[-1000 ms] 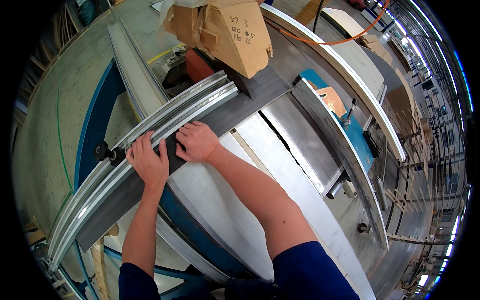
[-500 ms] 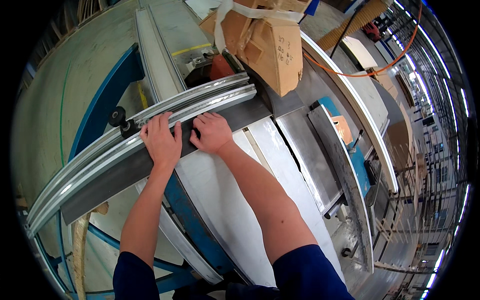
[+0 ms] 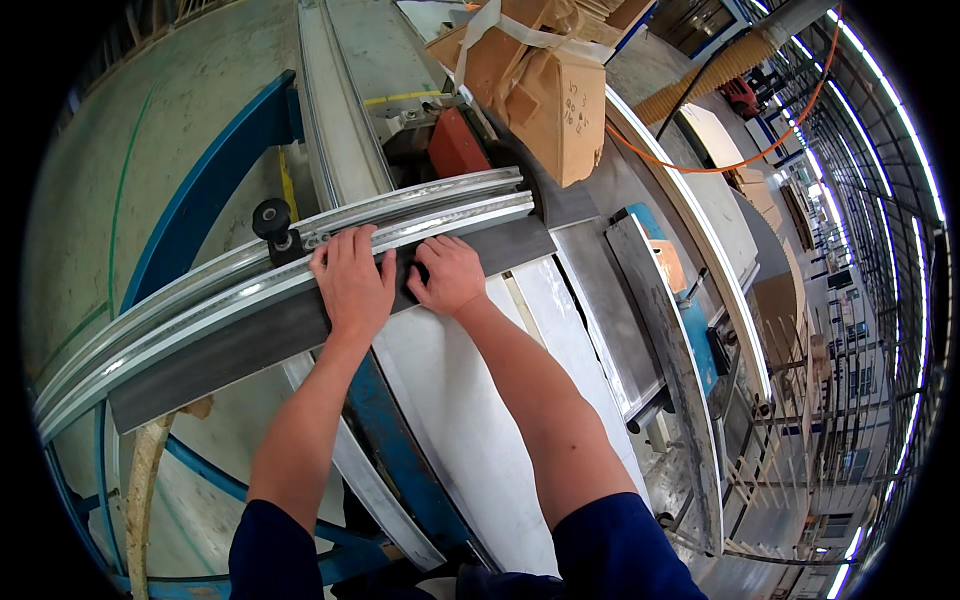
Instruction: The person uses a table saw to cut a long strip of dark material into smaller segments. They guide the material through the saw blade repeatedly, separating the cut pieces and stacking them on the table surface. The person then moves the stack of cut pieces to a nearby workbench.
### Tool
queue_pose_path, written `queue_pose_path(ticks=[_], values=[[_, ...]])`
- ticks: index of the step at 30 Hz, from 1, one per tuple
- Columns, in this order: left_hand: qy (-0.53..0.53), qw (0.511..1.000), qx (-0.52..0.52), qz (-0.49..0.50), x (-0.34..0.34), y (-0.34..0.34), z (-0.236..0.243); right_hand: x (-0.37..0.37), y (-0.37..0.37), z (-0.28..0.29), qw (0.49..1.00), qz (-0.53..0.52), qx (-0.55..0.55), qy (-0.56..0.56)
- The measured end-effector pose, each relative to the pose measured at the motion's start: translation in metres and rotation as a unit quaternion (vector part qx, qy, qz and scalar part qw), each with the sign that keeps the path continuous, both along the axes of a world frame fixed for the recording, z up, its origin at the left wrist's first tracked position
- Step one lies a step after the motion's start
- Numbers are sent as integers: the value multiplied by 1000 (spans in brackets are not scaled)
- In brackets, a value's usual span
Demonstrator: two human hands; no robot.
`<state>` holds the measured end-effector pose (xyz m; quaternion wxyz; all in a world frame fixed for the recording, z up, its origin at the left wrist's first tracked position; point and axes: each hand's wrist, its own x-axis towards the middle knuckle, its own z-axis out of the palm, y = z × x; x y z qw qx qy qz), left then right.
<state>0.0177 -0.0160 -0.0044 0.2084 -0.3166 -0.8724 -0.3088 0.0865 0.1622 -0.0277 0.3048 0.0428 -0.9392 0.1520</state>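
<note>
Both hands lie palm down on a long dark grey board (image 3: 250,345) that rests flat on a saw table (image 3: 450,400). The board is a thin, matte strip with straight edges; it runs from lower left to upper right, and its far end (image 3: 520,242) sits just in front of the red saw guard (image 3: 455,145).

Left hand (image 3: 350,280): fingers spread and flat, pressing down. Fingertips reach over the board's far edge onto the fence (image 3: 300,262). No curl around anything.

Right hand (image 3: 450,275): just beside the left, thumbs nearly touching. Fingers bent slightly, tips on the board near the fence. Pressing, not grasping.

The fence is a ribbed aluminium profile, bright and reflective, with long grooves; it lies along the board's far edge, touching it. A black round knob (image 3: 271,217) stands on the fence just left of the left hand.

Table top is smooth pale metal, dull sheen. A blue painted steel frame (image 3: 215,185) shows beyond the fence and under the table. Right of the table lie grey metal panels (image 3: 600,320).

Behind the guard stands a crumpled brown cardboard box (image 3: 545,90) with white strapping. An orange cable (image 3: 720,160) curves across the bench behind it. Floor on the left is bare grey concrete (image 3: 120,200).

Sleeves are dark blue, short; forearms are bare.
</note>
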Motion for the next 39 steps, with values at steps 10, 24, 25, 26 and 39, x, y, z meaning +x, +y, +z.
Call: queue_pose_path(ticks=[10, 24, 25, 26, 39], values=[[-254, 927, 276, -18, 109, -142, 3, 52, -18, 5, 1000, 9, -12, 15], [-491, 452, 724, 172, 36, -333, -119, 89, -21, -13, 999, 25, 1, 19], [-501, 453, 718, 166, 37, -330, -127, 86, -27, -13, 999, 36, -9, 16], [-511, 454, 712, 160, 35, -328, -132, 84, -34, -13, 999, 46, -20, 14], [-545, 446, 701, 113, 72, -254, -99, 84, -38, -20, 999, 30, -23, 23]])
